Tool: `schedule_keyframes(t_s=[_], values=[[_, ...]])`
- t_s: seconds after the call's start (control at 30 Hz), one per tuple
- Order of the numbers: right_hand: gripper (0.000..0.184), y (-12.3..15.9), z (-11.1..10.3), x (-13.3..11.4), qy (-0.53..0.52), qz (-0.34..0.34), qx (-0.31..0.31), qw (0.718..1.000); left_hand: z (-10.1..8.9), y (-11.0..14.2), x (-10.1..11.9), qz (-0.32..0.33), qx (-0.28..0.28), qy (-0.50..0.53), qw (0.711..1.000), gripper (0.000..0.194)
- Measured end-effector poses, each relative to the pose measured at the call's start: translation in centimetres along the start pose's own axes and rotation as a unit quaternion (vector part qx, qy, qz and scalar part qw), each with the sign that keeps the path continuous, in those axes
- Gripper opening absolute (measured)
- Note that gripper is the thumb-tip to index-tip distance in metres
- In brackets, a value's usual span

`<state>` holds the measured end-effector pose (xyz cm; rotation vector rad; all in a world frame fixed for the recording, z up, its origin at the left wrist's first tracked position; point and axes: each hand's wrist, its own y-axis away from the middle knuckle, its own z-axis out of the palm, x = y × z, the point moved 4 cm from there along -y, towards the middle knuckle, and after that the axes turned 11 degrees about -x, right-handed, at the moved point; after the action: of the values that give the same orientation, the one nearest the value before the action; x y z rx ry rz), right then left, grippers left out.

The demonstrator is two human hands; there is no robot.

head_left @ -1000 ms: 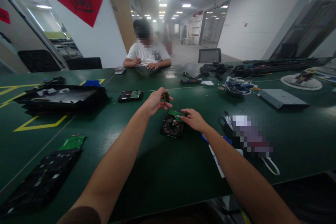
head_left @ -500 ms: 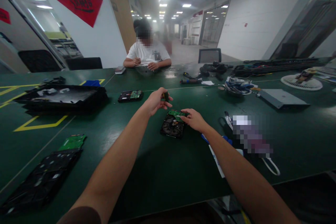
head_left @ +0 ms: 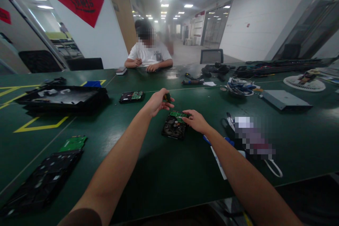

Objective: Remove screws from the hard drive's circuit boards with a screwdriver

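Note:
A hard drive (head_left: 173, 129) lies on the green table in front of me, its green circuit board (head_left: 178, 115) facing up at the far end. My right hand (head_left: 195, 120) is closed at the drive's right side, fingertips against the board. Above the drive's far left corner, my left hand (head_left: 159, 103) curls around a small dark object with a yellowish part (head_left: 166, 97); its kind is mostly hidden by the fingers. Its lower fingers are loosely bent, clear of the drive.
Another hard drive (head_left: 131, 96) lies beyond my left hand. Black trays (head_left: 63, 99) and a black part with a green board (head_left: 45, 176) are at left. To the right are a blurred-out pouch (head_left: 251, 137), a grey metal box (head_left: 286, 99) and bundled cables (head_left: 241, 86). A person (head_left: 148, 54) sits opposite.
My hands and the hard drive stay almost in place. Across the table, the seated person's hand on the right side has shifted slightly.

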<state>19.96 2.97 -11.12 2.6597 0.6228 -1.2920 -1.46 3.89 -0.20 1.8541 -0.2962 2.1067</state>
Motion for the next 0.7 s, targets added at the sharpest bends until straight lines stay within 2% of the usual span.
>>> schedule_keyframes(t_s=[0.17,0.4,0.7], values=[[0.050,0.03,0.03,0.04,-0.004,0.011,-0.006,1.000,-0.48,0.14,0.30,0.029,0.052,-0.033,0.998,0.031],[0.047,-0.03,-0.03,-0.24,0.000,0.008,-0.010,1.000,-0.01,0.07,-0.07,-0.015,-0.004,0.004,1.000,0.032],[0.048,0.19,-0.11,-0.45,0.001,0.010,-0.004,1.000,-0.35,0.09,0.10,0.016,0.022,-0.027,0.999,0.030]])
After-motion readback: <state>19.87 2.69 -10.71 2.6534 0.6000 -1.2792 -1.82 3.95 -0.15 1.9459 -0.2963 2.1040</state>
